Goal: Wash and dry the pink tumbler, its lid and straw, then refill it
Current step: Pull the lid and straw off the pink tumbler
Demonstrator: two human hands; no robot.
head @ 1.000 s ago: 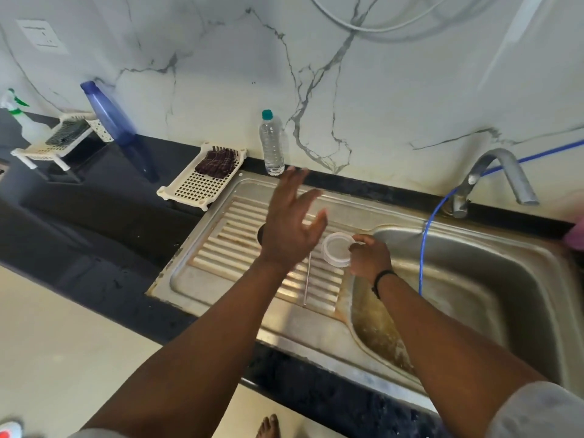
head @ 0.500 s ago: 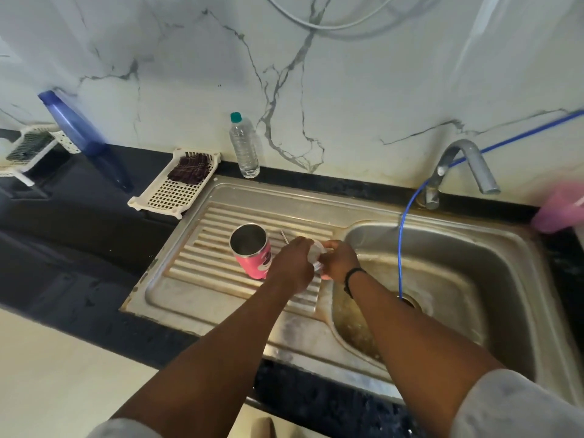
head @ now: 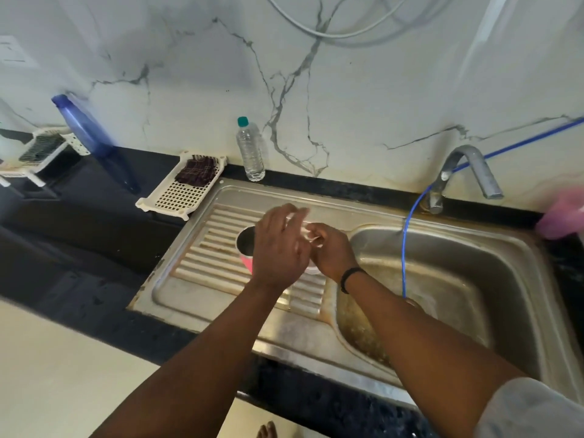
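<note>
Your right hand [head: 331, 251] pinches the clear lid [head: 313, 269] over the ribbed drainboard [head: 208, 248]. Your left hand [head: 279, 248] hovers just beside it, fingers spread and blurred, touching nothing you can make out. The pink tumbler [head: 246, 248] stands open-mouthed just behind your left hand.

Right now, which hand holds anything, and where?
Right hand pinches the clear round lid at its rim. Left hand, blurred above it, seems to hold nothing.

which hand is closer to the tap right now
Right. The right hand is over the drainboard beside the basin, holding the lid, below-left of the tap; the left hand is farther left, over the tumbler.
</note>
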